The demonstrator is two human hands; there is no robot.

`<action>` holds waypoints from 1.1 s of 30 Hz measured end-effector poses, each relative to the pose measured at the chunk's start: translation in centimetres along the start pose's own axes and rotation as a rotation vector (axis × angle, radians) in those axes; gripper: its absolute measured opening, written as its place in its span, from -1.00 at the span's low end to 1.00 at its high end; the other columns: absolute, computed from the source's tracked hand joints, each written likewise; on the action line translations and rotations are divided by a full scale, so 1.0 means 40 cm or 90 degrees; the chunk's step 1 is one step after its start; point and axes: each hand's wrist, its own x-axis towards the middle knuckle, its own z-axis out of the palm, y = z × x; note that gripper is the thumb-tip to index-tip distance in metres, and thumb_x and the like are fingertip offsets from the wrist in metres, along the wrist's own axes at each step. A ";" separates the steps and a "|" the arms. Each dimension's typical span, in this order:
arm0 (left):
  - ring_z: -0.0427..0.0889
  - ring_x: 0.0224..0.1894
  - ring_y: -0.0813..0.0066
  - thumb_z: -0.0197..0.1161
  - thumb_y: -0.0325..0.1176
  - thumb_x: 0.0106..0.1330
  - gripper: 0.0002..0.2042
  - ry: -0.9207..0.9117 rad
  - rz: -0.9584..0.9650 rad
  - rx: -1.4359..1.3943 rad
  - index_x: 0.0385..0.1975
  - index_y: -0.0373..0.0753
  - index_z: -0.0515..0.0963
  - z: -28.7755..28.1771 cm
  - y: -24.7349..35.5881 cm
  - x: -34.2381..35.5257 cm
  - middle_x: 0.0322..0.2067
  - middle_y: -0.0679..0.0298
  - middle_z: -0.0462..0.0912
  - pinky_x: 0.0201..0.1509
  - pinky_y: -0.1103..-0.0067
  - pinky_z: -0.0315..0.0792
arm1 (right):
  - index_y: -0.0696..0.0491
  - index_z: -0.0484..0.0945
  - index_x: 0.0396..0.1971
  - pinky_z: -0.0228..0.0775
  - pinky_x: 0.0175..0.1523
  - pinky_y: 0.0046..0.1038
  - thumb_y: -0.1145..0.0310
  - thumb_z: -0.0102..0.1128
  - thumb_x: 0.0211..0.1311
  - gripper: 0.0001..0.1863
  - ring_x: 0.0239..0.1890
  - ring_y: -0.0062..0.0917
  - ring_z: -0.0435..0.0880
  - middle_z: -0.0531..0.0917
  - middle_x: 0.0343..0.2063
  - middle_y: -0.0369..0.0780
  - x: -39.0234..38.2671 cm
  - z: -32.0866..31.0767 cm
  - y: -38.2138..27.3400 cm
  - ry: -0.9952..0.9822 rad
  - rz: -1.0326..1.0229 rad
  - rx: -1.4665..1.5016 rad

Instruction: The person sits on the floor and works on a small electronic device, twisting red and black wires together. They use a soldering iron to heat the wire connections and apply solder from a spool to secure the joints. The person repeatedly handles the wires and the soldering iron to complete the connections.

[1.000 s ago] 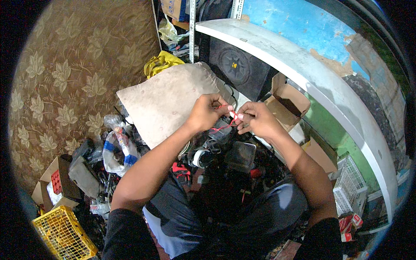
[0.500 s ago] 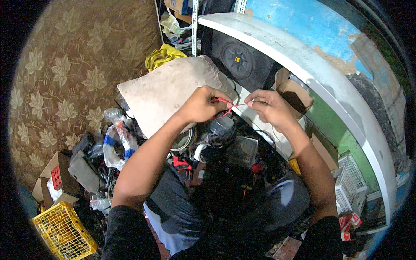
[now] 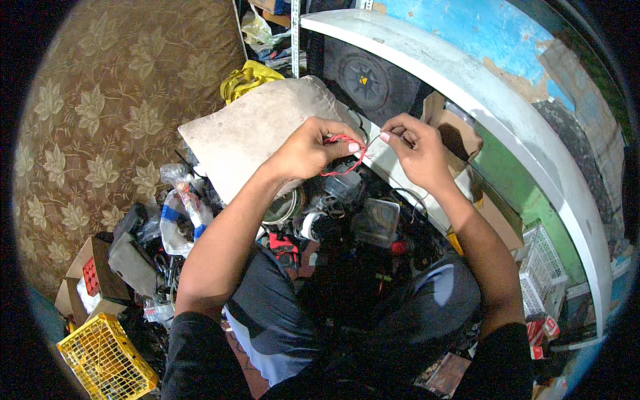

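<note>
Over the far side of my lap, my left hand (image 3: 308, 148) is closed around a red twisted wire (image 3: 341, 173), its thumb and forefinger pinching it. Part of the wire hangs in a loop below the fingers. Close by on the right, my right hand (image 3: 421, 152) has thumb and forefinger pressed together on a thin dark strand that runs toward the wire in the left hand. Whether that strand is the wire's end, I cannot tell. Beneath both hands lie a beige stained slab (image 3: 253, 127) and a clear plastic container (image 3: 377, 221).
A white curved panel (image 3: 527, 143) arcs along the right, with a black speaker box (image 3: 363, 80) behind it. Cluttered parts and a white tape roll (image 3: 310, 227) lie before my knees. A yellow crate (image 3: 107, 357) and an open cardboard box (image 3: 110, 267) stand at lower left.
My right hand has shifted slightly up, its fingers now more tightly pinched. The left hand still holds the red wire, turned a little. The whole view has moved slightly.
</note>
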 end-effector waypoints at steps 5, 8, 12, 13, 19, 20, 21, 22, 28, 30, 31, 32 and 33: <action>0.58 -0.23 0.59 0.25 -0.41 0.37 -0.87 0.050 -0.026 -0.074 -0.29 -0.34 0.65 0.028 0.005 0.005 -0.34 0.26 0.70 -0.06 0.58 0.45 | 0.20 0.58 -0.29 0.43 -0.16 -0.51 0.48 0.29 0.19 -0.86 -0.30 -0.61 0.62 0.69 -0.41 -0.20 -0.005 0.047 0.058 -0.022 -0.022 0.073; 0.57 -0.23 0.61 0.23 -0.41 0.38 -0.87 0.095 -0.074 -0.102 -0.29 -0.34 0.63 0.047 -0.011 0.008 -0.34 0.28 0.69 -0.08 0.60 0.44 | 0.22 0.58 -0.27 0.43 -0.15 -0.51 0.47 0.29 0.20 -0.84 -0.29 -0.62 0.62 0.69 -0.41 -0.23 -0.017 0.058 0.051 -0.078 0.044 0.123; 0.57 -0.24 0.62 0.21 -0.40 0.40 -0.87 0.157 0.019 -0.124 -0.28 -0.33 0.61 0.061 -0.030 0.018 -0.35 0.30 0.68 -0.10 0.62 0.44 | 0.19 0.60 -0.27 0.40 -0.30 -0.54 0.45 0.30 0.22 -0.85 -0.41 -0.65 0.58 0.69 -0.40 -0.24 -0.029 0.073 0.037 -0.148 0.174 0.290; 0.57 -0.25 0.62 0.20 -0.40 0.41 -0.87 0.165 0.018 -0.120 -0.28 -0.33 0.60 0.063 -0.031 0.018 -0.35 0.29 0.68 -0.10 0.62 0.44 | 0.14 0.60 -0.23 0.28 -0.48 -0.62 0.45 0.27 0.25 -0.87 -0.55 -0.73 0.48 0.67 -0.43 -0.24 -0.033 0.074 0.034 -0.170 0.245 0.314; 0.57 -0.37 0.65 0.18 -0.44 0.42 -0.89 0.265 -0.019 -0.125 -0.29 -0.36 0.56 0.083 -0.048 0.029 -0.41 0.29 0.66 -0.24 0.62 0.47 | 0.11 0.60 -0.22 0.20 -0.55 -0.66 0.44 0.22 0.30 -0.89 -0.61 -0.75 0.42 0.65 -0.46 -0.26 -0.038 0.073 0.013 -0.232 0.308 0.433; 0.56 -0.40 0.67 0.17 -0.47 0.42 -0.90 0.284 -0.012 -0.127 -0.31 -0.36 0.55 0.087 -0.043 0.034 -0.43 0.31 0.65 -0.29 0.64 0.47 | 0.11 0.62 -0.24 0.24 -0.54 -0.65 0.43 0.22 0.30 -0.89 -0.60 -0.74 0.45 0.67 -0.45 -0.26 -0.037 0.068 0.013 -0.237 0.308 0.423; 0.56 -0.41 0.67 0.17 -0.47 0.42 -0.90 0.303 -0.022 -0.099 -0.32 -0.36 0.55 0.093 -0.039 0.035 -0.44 0.30 0.65 -0.31 0.63 0.47 | 0.12 0.63 -0.25 0.29 -0.49 -0.62 0.43 0.22 0.29 -0.89 -0.56 -0.71 0.50 0.68 -0.43 -0.24 -0.036 0.064 0.014 -0.240 0.283 0.367; 0.56 -0.42 0.67 0.17 -0.48 0.41 -0.90 0.322 -0.033 -0.071 -0.33 -0.36 0.55 0.099 -0.035 0.035 -0.45 0.30 0.65 -0.32 0.63 0.47 | 0.13 0.65 -0.27 0.34 -0.44 -0.60 0.43 0.22 0.29 -0.88 -0.53 -0.68 0.54 0.69 -0.42 -0.23 -0.034 0.060 0.014 -0.242 0.258 0.310; 0.63 -0.46 0.49 0.24 -0.48 0.34 -0.90 0.425 0.043 0.063 -0.36 -0.39 0.55 0.110 -0.063 0.040 -0.49 0.13 0.67 -0.33 0.53 0.49 | 0.15 0.68 -0.22 0.46 -0.17 -0.50 0.45 0.19 0.28 -0.84 -0.35 -0.58 0.66 0.73 -0.36 -0.13 -0.022 0.041 -0.019 0.078 0.050 0.040; 0.63 -0.45 0.49 0.26 -0.47 0.33 -0.90 0.434 0.034 0.106 -0.35 -0.38 0.55 0.112 -0.067 0.039 -0.49 0.12 0.67 -0.31 0.53 0.49 | 0.15 0.68 -0.21 0.48 -0.20 -0.49 0.45 0.20 0.27 -0.84 -0.36 -0.56 0.68 0.74 -0.33 -0.12 -0.016 0.037 -0.051 0.076 0.029 0.101; 0.62 -0.43 0.52 0.26 -0.46 0.33 -0.90 0.428 0.020 0.125 -0.34 -0.38 0.54 0.113 -0.069 0.035 -0.47 0.14 0.67 -0.30 0.56 0.48 | 0.14 0.67 -0.19 0.51 -0.28 -0.44 0.47 0.21 0.26 -0.83 -0.41 -0.53 0.72 0.74 -0.33 -0.11 -0.026 0.039 -0.076 -0.015 0.060 0.155; 0.60 -0.42 0.56 0.26 -0.46 0.34 -0.89 0.418 0.009 0.141 -0.32 -0.38 0.54 0.120 -0.060 0.036 -0.46 0.17 0.66 -0.28 0.58 0.48 | 0.15 0.67 -0.18 0.51 -0.34 -0.38 0.47 0.24 0.22 -0.81 -0.48 -0.38 0.73 0.73 -0.36 -0.04 -0.034 0.052 -0.069 -0.052 0.018 0.140; 0.61 -0.43 0.55 0.26 -0.46 0.34 -0.90 0.414 0.001 0.140 -0.31 -0.38 0.55 0.126 -0.050 0.038 -0.46 0.16 0.67 -0.29 0.58 0.48 | 0.20 0.65 -0.16 0.52 -0.28 -0.41 0.48 0.24 0.22 -0.79 -0.42 -0.41 0.74 0.73 -0.37 -0.06 -0.041 0.053 -0.058 -0.060 -0.038 0.040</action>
